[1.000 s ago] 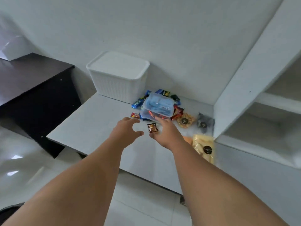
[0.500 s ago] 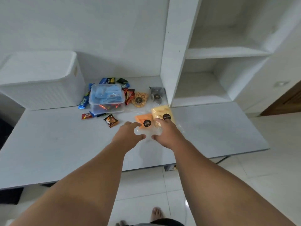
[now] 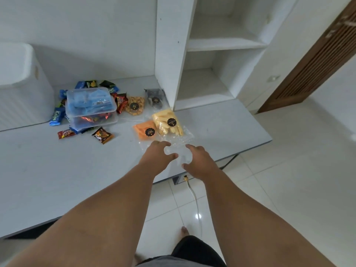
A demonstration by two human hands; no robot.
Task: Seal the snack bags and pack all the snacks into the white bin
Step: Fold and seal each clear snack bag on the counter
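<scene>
Soft, dimmish light is filling the room; the floor (image 3: 289,180) on my right is glowing brightest, with a small white glare spot; a soft shadow is lying on the wall (image 3: 86,45) beside the bin (image 3: 21,93); the clear bag (image 3: 179,153) is catching a pale sheen; the wide lens is bending the shelves (image 3: 221,43) and door (image 3: 317,60) at the edges; fine detail is looking slightly smeared.
</scene>
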